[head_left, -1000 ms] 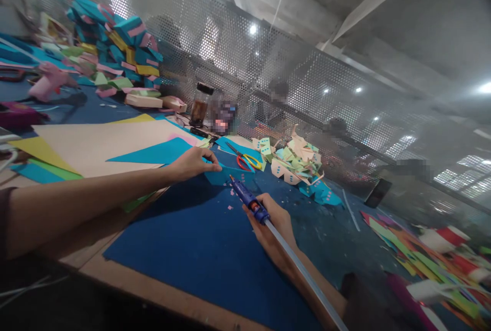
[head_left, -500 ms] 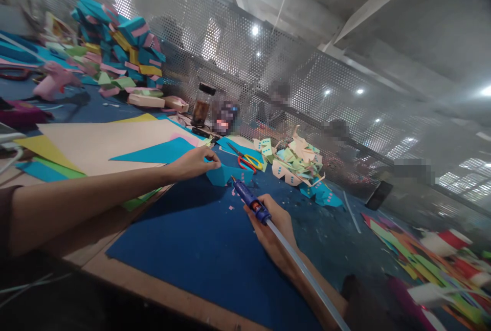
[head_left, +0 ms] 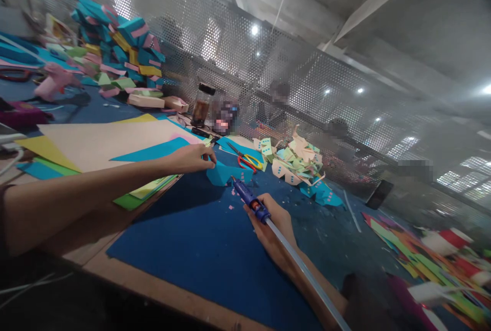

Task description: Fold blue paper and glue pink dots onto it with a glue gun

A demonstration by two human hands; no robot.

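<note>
My left hand is closed, its fingertips pinching the left end of a folded blue paper piece with small pink squares near its right end. The paper stands on the dark blue mat. Wrapped round a blue hot glue gun is my right hand; a long clear glue stick runs out of its back. The gun's nozzle points at the paper's lower edge, at or very near it. Red-and-yellow scissors lie just behind the paper.
Coloured paper sheets lie to the left, with a tall heap of folded paper pieces behind. Dotted paper pieces are piled right of the scissors. A jar stands by the perforated screen. Paper strips lie at right.
My left hand has shifted slightly left along the end of the blue paper, and its forearm has dropped a little, showing more of the green sheets. The glue gun stays put.
</note>
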